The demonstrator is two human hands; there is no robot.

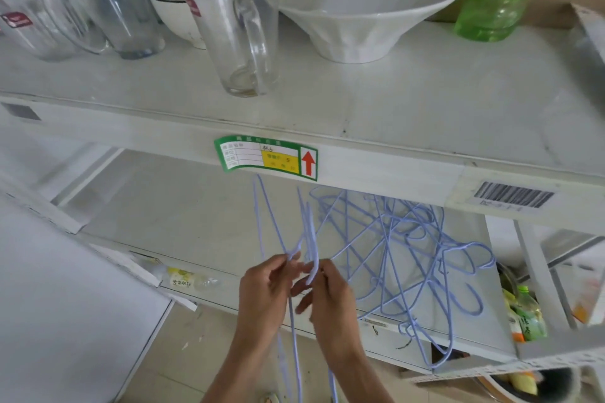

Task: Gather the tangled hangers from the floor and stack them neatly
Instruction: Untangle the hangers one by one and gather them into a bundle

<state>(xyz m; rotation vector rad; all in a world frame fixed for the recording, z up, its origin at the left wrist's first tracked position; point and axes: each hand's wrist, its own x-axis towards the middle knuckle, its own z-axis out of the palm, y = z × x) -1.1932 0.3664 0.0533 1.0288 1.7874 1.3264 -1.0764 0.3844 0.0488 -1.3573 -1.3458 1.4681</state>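
**Sorting under way, most of the tangle still to go**

I take the price label on the upper shelf edge as my landmark. Directly below it, my left hand and right hand meet, fingers of both clamped on a few lilac wire hangers held upright together. Below and to the right of the label, the tangled heap lies on the lower shelf, hooks spilling over its front edge. I judge the work early: a small bunch is pulled free and being aligned, while the bulk is still knotted and no neat stack shows anywhere.
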